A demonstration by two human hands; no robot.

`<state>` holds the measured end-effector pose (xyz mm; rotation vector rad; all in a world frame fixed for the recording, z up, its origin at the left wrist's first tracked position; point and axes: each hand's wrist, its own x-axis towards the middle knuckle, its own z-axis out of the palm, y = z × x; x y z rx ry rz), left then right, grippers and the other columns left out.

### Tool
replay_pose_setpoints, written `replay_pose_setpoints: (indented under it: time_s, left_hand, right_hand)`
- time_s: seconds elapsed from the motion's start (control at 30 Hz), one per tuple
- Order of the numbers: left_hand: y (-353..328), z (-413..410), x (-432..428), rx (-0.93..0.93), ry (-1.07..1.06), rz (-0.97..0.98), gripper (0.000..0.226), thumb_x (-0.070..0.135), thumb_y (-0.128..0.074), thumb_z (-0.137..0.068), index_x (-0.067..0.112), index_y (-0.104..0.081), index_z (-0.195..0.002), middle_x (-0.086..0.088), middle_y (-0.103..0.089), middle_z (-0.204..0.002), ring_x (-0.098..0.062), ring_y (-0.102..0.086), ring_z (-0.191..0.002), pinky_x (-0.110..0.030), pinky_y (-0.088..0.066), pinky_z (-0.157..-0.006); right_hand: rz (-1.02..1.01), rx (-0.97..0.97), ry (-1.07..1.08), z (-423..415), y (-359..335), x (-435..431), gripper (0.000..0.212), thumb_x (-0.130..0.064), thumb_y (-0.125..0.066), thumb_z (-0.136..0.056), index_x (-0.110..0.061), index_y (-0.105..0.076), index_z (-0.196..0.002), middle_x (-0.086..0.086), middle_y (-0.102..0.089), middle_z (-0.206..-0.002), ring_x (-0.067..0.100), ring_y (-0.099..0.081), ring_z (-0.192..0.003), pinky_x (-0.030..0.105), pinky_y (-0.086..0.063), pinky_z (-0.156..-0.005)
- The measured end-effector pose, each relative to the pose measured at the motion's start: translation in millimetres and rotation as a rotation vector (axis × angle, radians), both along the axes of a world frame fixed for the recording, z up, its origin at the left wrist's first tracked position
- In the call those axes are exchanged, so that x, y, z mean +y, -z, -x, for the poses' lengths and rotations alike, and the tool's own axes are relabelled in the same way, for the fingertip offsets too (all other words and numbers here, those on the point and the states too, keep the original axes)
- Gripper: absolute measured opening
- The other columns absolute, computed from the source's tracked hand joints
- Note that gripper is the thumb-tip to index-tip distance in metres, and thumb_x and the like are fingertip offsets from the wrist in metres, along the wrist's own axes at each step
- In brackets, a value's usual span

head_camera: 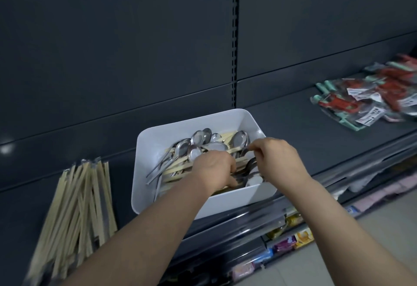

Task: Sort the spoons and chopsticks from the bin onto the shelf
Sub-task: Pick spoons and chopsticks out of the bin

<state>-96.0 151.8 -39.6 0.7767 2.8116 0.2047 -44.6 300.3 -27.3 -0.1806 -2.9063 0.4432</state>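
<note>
- Two bare hands reach from the near side into a white bin (144, 179), which stands on a dark shelf (293, 125) close to its front edge.
- We see the bin holding a mixed heap: metal spoons (198, 142) lie mostly toward the back with their bowls up, and pale wooden chopsticks (178, 169) cross under and between them.
- Our left hand (214, 170) is down in the middle of the heap, knuckles up and fingers curled into the spoon handles and sticks. The back of the hand hides the fingertips, so we cannot tell what they grip, if anything.
- Our right hand (279, 159) hovers over the right side of the bin. Its thumb and forefinger pinch the end of a chopstick (239, 149) that lies across the heap, and the other fingers are curled loosely.
- On the shelf to the left of the bin, apart from it, lies a loose pile of wrapped chopsticks (79, 206), fanned out with the far ends close together.
- Far to the right on the same shelf sits a heap of red and teal packets (372, 98) with white labels, well apart from the bin.
- Below the shelf edge we make out small colourful packs (293, 238) on a lower level, too blurred to name.
</note>
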Motion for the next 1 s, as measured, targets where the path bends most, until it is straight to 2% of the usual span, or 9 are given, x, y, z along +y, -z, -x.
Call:
replay_pose_setpoints:
  time_s: [0.13, 0.23, 0.33, 0.4, 0.6, 0.7, 0.83, 0.9, 1.0]
  left_hand:
    - [3, 4, -6, 0.189, -0.044, 0.08, 0.016, 0.029, -0.062, -0.086, 0.015, -0.068, -0.091, 0.0, -0.059, -0.087, -0.028, -0.06, -0.096, -0.031, -0.041, -0.069]
    - [1, 12, -22, 0.068, -0.186, 0.0, 0.016, 0.022, -0.053, -0.091, 0.011, -0.062, -0.085, -0.009, -0.068, -0.097, -0.031, -0.062, -0.095, -0.032, -0.044, -0.069]
    - [-3, 19, -42, -0.03, -0.367, -0.199, 0.009, 0.016, -0.054, -0.091, 0.009, -0.055, -0.097, -0.005, -0.067, -0.089, -0.031, -0.062, -0.093, -0.038, -0.048, -0.076]
    - [-4, 21, -51, -0.069, -0.458, -0.291, 0.005, 0.012, -0.053, -0.089, 0.01, -0.051, -0.093, -0.006, -0.067, -0.091, -0.031, -0.062, -0.094, -0.04, -0.05, -0.079]
    - [2, 22, -63, -0.147, -0.503, -0.391, 0.014, 0.009, -0.052, -0.09, 0.013, -0.045, -0.078, -0.02, -0.066, -0.099, -0.037, -0.064, -0.095, -0.045, -0.054, -0.078]
    - [4, 23, -67, -0.165, -0.514, -0.389, 0.009, 0.01, -0.051, -0.092, 0.01, -0.049, -0.082, -0.019, -0.067, -0.098, -0.036, -0.065, -0.095, -0.043, -0.055, -0.079]
    - [6, 29, -74, -0.183, -0.575, -0.468, 0.013, 0.011, -0.047, -0.089, 0.001, -0.057, -0.087, -0.016, -0.069, -0.088, -0.035, -0.066, -0.087, -0.05, -0.057, -0.078]
    - [5, 31, -77, -0.181, -0.581, -0.479, 0.015, 0.014, -0.045, -0.09, 0.005, -0.056, -0.085, -0.013, -0.07, -0.085, -0.036, -0.066, -0.085, -0.052, -0.057, -0.076]
    - [1, 32, -80, -0.179, -0.602, -0.507, 0.014, 0.015, -0.044, -0.092, 0.008, -0.056, -0.088, -0.012, -0.069, -0.088, -0.035, -0.066, -0.088, -0.051, -0.057, -0.079]
  right_hand:
    - [0.013, -0.026, -0.011, 1, -3, -3, 0.035, -0.011, -0.046, -0.089, -0.029, -0.069, -0.109, 0.001, -0.068, -0.107, 0.026, -0.061, -0.098, 0.034, -0.05, -0.075]
    - [0.018, -0.021, 0.006, 5, -4, -5, 0.034, -0.01, -0.048, -0.088, -0.029, -0.068, -0.108, 0.001, -0.069, -0.103, 0.026, -0.062, -0.095, 0.033, -0.051, -0.072]
    - [0.031, -0.009, 0.017, 11, -4, -12, 0.035, -0.008, -0.049, -0.087, -0.026, -0.064, -0.113, 0.005, -0.069, -0.102, 0.031, -0.062, -0.094, 0.036, -0.052, -0.072]
    - [0.029, -0.057, 0.036, 17, 0, -18, 0.038, -0.006, -0.048, -0.086, -0.024, -0.06, -0.118, 0.007, -0.067, -0.102, 0.033, -0.062, -0.092, 0.033, -0.048, -0.069]
    - [-0.164, -0.328, 0.009, 30, 15, -36, 0.027, -0.02, -0.053, -0.089, -0.02, -0.06, -0.115, 0.005, -0.064, -0.112, 0.025, -0.059, -0.103, 0.031, -0.045, -0.073]
    - [-0.137, -0.383, 0.034, 32, 10, -39, 0.028, -0.03, -0.047, -0.092, -0.019, -0.057, -0.116, 0.006, -0.064, -0.114, 0.027, -0.06, -0.104, 0.032, -0.043, -0.075]
    - [0.01, -0.575, -0.179, 32, 7, -50, 0.027, -0.041, -0.047, -0.094, -0.03, -0.054, -0.119, 0.002, -0.059, -0.122, 0.025, -0.054, -0.111, 0.034, -0.045, -0.087]
    - [0.053, -0.586, -0.201, 34, 7, -54, 0.023, -0.042, -0.051, -0.092, -0.031, -0.057, -0.111, 0.0, -0.059, -0.119, 0.023, -0.054, -0.107, 0.034, -0.046, -0.089]
    - [-0.015, -0.557, -0.15, 35, 4, -58, 0.027, -0.048, -0.058, -0.086, -0.027, -0.061, -0.104, 0.001, -0.056, -0.115, 0.022, -0.056, -0.104, 0.033, -0.048, -0.088]
